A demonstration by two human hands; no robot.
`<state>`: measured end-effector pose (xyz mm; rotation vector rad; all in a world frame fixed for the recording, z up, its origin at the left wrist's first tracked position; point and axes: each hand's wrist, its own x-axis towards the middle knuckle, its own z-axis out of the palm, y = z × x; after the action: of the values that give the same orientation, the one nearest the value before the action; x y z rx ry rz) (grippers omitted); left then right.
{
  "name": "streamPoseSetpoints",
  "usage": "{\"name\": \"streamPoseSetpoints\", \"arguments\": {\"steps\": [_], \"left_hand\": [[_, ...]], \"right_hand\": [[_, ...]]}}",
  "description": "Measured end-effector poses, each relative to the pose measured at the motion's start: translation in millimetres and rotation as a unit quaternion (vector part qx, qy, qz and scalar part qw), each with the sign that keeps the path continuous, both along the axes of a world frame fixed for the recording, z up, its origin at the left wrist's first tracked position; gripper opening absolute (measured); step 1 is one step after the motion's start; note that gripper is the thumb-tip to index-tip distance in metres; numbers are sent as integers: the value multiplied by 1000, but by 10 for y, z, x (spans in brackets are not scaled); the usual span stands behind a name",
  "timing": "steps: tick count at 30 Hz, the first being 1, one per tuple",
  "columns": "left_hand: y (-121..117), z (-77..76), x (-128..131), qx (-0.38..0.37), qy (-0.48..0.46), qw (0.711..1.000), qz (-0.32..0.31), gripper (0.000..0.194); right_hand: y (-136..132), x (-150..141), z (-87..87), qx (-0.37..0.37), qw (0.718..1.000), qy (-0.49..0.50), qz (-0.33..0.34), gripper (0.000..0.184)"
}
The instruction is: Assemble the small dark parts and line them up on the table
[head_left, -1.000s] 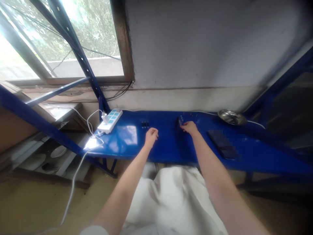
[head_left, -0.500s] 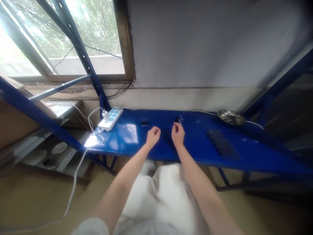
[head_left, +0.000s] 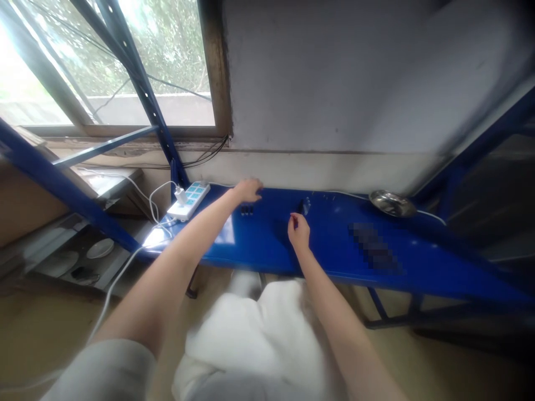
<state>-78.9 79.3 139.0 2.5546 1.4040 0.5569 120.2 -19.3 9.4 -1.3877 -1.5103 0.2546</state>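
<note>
The left hand (head_left: 247, 190) rests at the back of the blue shelf (head_left: 259, 239), just past a little row of black blocks (head_left: 247, 210) – its fingers bend down a bit, and I cannot tell if it holds anything. The right hand (head_left: 298, 231) is curled up near a small dark thing (head_left: 304, 206) – maybe a tiny pinch, but I cannot tell. A white plug strip (head_left: 188, 200) and a metal dish (head_left: 392, 203) sit on the shelf too

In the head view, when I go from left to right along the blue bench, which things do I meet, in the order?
white power strip → small black pieces → right hand → steel dish
</note>
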Motion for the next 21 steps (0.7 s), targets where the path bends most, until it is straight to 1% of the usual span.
{"name": "streamPoseSetpoints", "arguments": {"steps": [3, 5, 7, 11, 14, 17, 21], "left_hand": [[32, -213, -109, -16, 113, 993, 12, 31], [28, -331, -147, -20, 130, 991, 20, 29], [20, -402, -159, -23, 121, 992, 26, 26], [9, -442, -140, -29, 99, 994, 26, 19], [11, -449, -127, -37, 91, 995, 24, 19], [21, -467, -126, -37, 120, 992, 26, 17], [29, -493, -131, -29, 150, 988, 28, 10]], "right_hand": [[6, -5, 5, 12, 1000, -13, -1, 34], [5, -10, 9, 15, 1000, -13, 3, 33], [4, -13, 11, 16, 1000, -11, 5, 33], [4, -8, 9, 8, 1000, -5, 4, 32], [4, -5, 7, 2, 1000, -3, 9, 32], [-2, -6, 11, 5, 1000, -2, 9, 33], [-8, -6, 15, 5, 1000, -1, 9, 33]]}}
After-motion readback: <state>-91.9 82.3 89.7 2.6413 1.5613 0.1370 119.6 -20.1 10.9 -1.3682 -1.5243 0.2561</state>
